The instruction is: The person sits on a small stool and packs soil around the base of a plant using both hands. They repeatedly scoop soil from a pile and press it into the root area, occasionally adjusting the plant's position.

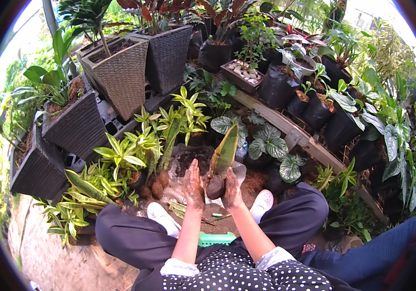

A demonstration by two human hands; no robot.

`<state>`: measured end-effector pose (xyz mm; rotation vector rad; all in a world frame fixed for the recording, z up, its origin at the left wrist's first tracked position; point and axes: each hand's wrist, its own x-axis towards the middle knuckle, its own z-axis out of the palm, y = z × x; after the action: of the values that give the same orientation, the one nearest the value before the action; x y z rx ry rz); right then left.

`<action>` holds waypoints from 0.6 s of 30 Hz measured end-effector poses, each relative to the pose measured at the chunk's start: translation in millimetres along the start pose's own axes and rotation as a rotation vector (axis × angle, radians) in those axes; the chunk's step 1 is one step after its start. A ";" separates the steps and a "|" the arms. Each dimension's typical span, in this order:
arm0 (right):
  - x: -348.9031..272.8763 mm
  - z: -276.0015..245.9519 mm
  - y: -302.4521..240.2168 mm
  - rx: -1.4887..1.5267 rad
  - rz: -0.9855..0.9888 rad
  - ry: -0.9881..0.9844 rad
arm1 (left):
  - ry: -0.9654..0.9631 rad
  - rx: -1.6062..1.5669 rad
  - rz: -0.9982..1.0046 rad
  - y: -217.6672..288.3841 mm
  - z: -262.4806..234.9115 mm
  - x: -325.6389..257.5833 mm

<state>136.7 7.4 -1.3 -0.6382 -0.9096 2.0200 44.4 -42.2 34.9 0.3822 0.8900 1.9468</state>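
Note:
Between my two soil-smeared hands is a snake plant [225, 149], its broad green leaf edged in yellow and leaning slightly right. A dark, rounded soil ball [215, 187] encloses its base. My left hand [194, 188] is on the left of the ball, fingers extended and a narrow gap between palm and soil. Against the ball's right side is my right hand [231, 190], which seems to hold it; part of its fingers is hidden by the plant. Beyond my hands, dark loose soil [184, 162] lies on a pale sheet [173, 168].
Brown fibre balls [157, 189] and yellow-green plants [129, 148] are at the left. Tall textured planters [116, 72] stand behind them. A wooden beam [309, 140] borders black-bagged plants at the right. A small green-handled tool [217, 215] lies between my white shoes [262, 203]. Another person's leg [368, 250] is at the lower right.

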 end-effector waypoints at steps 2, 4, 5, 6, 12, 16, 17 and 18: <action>-8.7 24.9 -11.4 -0.229 -0.149 -0.038 | -0.005 0.097 -0.020 -0.5 4.0 -3.0; -1.9 32.8 -32.5 -0.718 -0.341 -0.207 | -0.004 0.070 -0.138 0.4 11.3 -5.3; 1.0 35.4 -35.4 -0.947 -0.388 -0.135 | -0.021 0.055 -0.166 1.4 12.5 -3.8; -3.1 50.4 -48.0 -1.174 -0.429 -0.062 | 0.001 0.024 -0.144 -0.3 11.6 -2.5; 42.3 11.3 -14.4 -0.612 -0.570 -0.125 | 0.057 -0.017 -0.135 -15.3 6.8 23.6; 65.1 -13.6 -25.3 -0.400 -0.292 0.271 | 0.169 -0.090 -0.090 -5.7 -29.4 49.3; 72.1 -25.9 -22.3 -0.352 -0.254 0.330 | 0.224 -0.063 -0.077 -4.5 -43.6 58.2; 79.2 -38.2 -18.8 -0.287 -0.238 0.419 | 0.270 -0.080 -0.072 -3.6 -52.1 64.3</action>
<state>129.3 95.3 -18.9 -1.0147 -0.9710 1.4811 -17.2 -8.9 -9.4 0.0398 0.9783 1.9895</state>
